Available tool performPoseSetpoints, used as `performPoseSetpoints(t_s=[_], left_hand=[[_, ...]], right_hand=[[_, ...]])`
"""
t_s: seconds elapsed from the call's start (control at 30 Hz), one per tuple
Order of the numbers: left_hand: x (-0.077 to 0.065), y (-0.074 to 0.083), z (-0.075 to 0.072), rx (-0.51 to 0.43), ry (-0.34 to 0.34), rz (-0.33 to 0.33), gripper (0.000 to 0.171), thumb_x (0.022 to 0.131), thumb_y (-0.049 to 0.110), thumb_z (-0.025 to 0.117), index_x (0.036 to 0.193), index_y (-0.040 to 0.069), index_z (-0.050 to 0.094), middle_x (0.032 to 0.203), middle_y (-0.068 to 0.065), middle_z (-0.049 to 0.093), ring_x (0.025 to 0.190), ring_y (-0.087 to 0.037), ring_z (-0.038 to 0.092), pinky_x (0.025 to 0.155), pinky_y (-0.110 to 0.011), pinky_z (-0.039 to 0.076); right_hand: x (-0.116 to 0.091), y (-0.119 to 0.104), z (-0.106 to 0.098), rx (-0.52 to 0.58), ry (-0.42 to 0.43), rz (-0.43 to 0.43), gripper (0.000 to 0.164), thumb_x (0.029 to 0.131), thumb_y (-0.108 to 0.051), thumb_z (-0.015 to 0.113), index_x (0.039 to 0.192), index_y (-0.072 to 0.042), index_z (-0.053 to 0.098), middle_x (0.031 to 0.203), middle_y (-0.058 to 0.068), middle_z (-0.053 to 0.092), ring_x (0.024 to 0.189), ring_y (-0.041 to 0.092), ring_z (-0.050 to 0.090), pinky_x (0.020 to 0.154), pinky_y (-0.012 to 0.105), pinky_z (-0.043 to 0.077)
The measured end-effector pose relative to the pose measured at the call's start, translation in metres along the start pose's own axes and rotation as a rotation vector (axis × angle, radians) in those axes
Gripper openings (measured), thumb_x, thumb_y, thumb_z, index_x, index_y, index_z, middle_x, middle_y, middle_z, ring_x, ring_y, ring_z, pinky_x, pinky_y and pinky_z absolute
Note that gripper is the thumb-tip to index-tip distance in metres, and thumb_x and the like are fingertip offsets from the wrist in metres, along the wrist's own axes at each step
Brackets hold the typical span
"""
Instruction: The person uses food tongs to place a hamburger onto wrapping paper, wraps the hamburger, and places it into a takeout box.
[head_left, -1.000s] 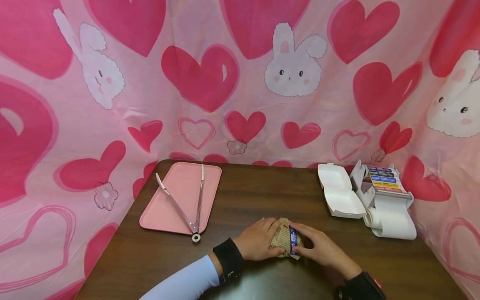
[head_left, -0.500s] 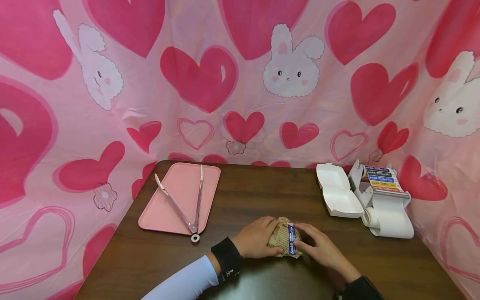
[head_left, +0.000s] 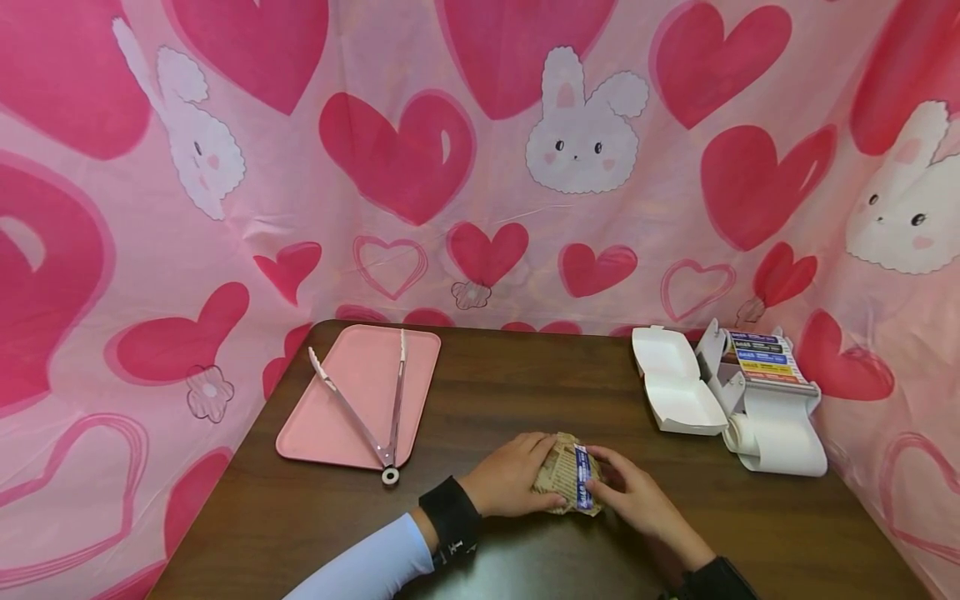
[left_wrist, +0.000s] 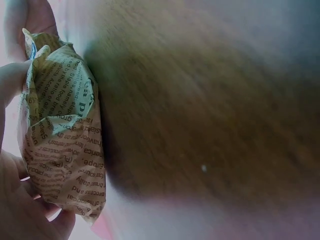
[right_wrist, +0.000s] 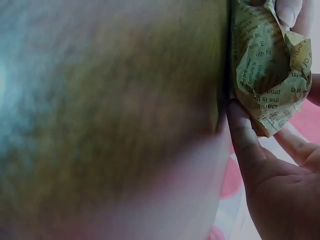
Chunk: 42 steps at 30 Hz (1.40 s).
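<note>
A rounded bundle wrapped in brown newsprint-patterned paper (head_left: 558,473) rests on the dark wooden table; what is inside is hidden. A blue label (head_left: 582,477) with white lettering runs down its right part. My left hand (head_left: 507,477) holds the bundle's left side, thumb at the near edge and fingers toward the far side. From the right, my right hand (head_left: 637,498) holds it too, its thumb on the label. In the left wrist view, the creased paper wrap (left_wrist: 67,135) shows its folds; the right wrist view shows a finger at the wrap's (right_wrist: 265,75) lower edge.
At the left, metal tongs (head_left: 390,454) lie spread across a pink tray (head_left: 352,367). An opened white clamshell box (head_left: 682,404) stands at the back right, beside a dispenser (head_left: 765,358) of coloured labels with a white paper roll (head_left: 783,437). Heart-patterned pink cloth hangs behind the table.
My right fingers have shifted slightly along the label, and more of its blue face shows. The bundle stays almost in place, with my left hand still on it.
</note>
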<state>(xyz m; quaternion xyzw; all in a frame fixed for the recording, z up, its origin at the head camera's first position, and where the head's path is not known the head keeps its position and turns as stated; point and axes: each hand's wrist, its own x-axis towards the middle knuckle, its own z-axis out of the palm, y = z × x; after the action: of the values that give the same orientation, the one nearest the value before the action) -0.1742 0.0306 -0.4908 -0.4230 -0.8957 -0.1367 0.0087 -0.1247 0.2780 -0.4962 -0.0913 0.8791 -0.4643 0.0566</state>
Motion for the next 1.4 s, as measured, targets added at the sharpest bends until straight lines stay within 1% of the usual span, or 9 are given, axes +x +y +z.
performPoseSetpoints(t_s=[0.23, 0.5, 0.7, 0.8, 0.87, 0.97, 1.13, 1.27, 1.4], left_hand=[[-0.003, -0.002, -0.003, -0.016, 0.008, 0.023, 0.088, 0.093, 0.068, 0.055, 0.154, 0.006, 0.037, 0.149, -0.010, 0.048, 0.137, -0.024, 0.047, 0.113, -0.037, 0.040], [-0.004, -0.003, -0.006, 0.016, 0.009, 0.047, 0.089, 0.090, 0.069, 0.061, 0.152, 0.008, 0.041, 0.148, -0.008, 0.048, 0.136, -0.022, 0.047, 0.112, -0.035, 0.040], [-0.005, -0.004, -0.007, 0.017, 0.005, 0.031, 0.087, 0.089, 0.067, 0.063, 0.151, 0.009, 0.042, 0.147, -0.007, 0.049, 0.136, -0.021, 0.047, 0.112, -0.035, 0.041], [-0.006, -0.005, -0.007, 0.016, 0.004, 0.028, 0.086, 0.090, 0.066, 0.063, 0.151, 0.009, 0.042, 0.146, -0.007, 0.049, 0.135, -0.021, 0.048, 0.112, -0.035, 0.040], [-0.006, -0.006, -0.008, 0.019, 0.006, 0.028, 0.085, 0.090, 0.065, 0.064, 0.150, 0.009, 0.043, 0.146, -0.007, 0.050, 0.135, -0.021, 0.048, 0.112, -0.035, 0.040], [-0.008, -0.007, -0.010, 0.027, 0.009, 0.030, 0.085, 0.090, 0.065, 0.064, 0.150, 0.009, 0.044, 0.145, -0.007, 0.051, 0.135, -0.021, 0.049, 0.112, -0.034, 0.041], [-0.011, -0.009, -0.012, 0.029, 0.001, 0.025, 0.084, 0.090, 0.064, 0.065, 0.149, 0.009, 0.044, 0.145, -0.007, 0.051, 0.135, -0.020, 0.048, 0.113, -0.033, 0.039], [-0.013, -0.010, -0.011, 0.031, 0.004, 0.027, 0.082, 0.089, 0.063, 0.066, 0.148, 0.009, 0.045, 0.144, -0.007, 0.052, 0.135, -0.019, 0.048, 0.113, -0.033, 0.039], [-0.014, -0.010, -0.011, 0.023, 0.007, 0.027, 0.081, 0.089, 0.062, 0.067, 0.147, 0.010, 0.046, 0.142, -0.006, 0.052, 0.133, -0.019, 0.049, 0.112, -0.033, 0.040]], right_hand=[[0.000, -0.001, -0.001, 0.004, -0.017, 0.010, 0.058, 0.098, -0.029, 0.069, 0.145, -0.003, 0.048, 0.144, 0.028, 0.050, 0.116, 0.034, 0.064, 0.088, 0.029, 0.053], [0.002, -0.001, -0.002, 0.031, -0.037, -0.006, 0.057, 0.098, -0.028, 0.069, 0.145, -0.003, 0.048, 0.144, 0.026, 0.051, 0.115, 0.032, 0.064, 0.086, 0.025, 0.053], [0.001, -0.002, -0.003, 0.023, -0.049, -0.036, 0.058, 0.097, -0.029, 0.069, 0.145, -0.003, 0.049, 0.143, 0.024, 0.053, 0.115, 0.033, 0.064, 0.087, 0.025, 0.052], [0.001, -0.004, -0.006, 0.008, -0.047, -0.023, 0.058, 0.098, -0.030, 0.068, 0.145, -0.002, 0.049, 0.143, 0.025, 0.053, 0.114, 0.032, 0.065, 0.086, 0.026, 0.053], [0.001, -0.005, -0.010, -0.044, -0.005, -0.006, 0.057, 0.098, -0.032, 0.067, 0.144, -0.002, 0.050, 0.141, 0.023, 0.055, 0.112, 0.029, 0.066, 0.086, 0.029, 0.054], [0.003, -0.006, -0.023, -0.170, 0.109, -0.005, 0.053, 0.098, -0.030, 0.068, 0.141, -0.001, 0.054, 0.135, 0.023, 0.060, 0.109, 0.031, 0.067, 0.088, 0.039, 0.056], [0.009, 0.004, -0.053, -0.472, 0.304, -0.014, 0.046, 0.096, -0.017, 0.069, 0.134, 0.006, 0.057, 0.128, 0.030, 0.060, 0.114, 0.045, 0.060, 0.095, 0.059, 0.049], [0.013, 0.014, -0.076, -0.647, 0.359, -0.009, 0.046, 0.090, -0.010, 0.072, 0.128, 0.011, 0.057, 0.127, 0.036, 0.055, 0.118, 0.053, 0.050, 0.097, 0.066, 0.042], [0.015, 0.028, -0.092, -0.746, 0.374, -0.056, 0.045, 0.083, -0.003, 0.076, 0.122, 0.013, 0.059, 0.118, 0.036, 0.057, 0.110, 0.055, 0.052, 0.093, 0.066, 0.043]])
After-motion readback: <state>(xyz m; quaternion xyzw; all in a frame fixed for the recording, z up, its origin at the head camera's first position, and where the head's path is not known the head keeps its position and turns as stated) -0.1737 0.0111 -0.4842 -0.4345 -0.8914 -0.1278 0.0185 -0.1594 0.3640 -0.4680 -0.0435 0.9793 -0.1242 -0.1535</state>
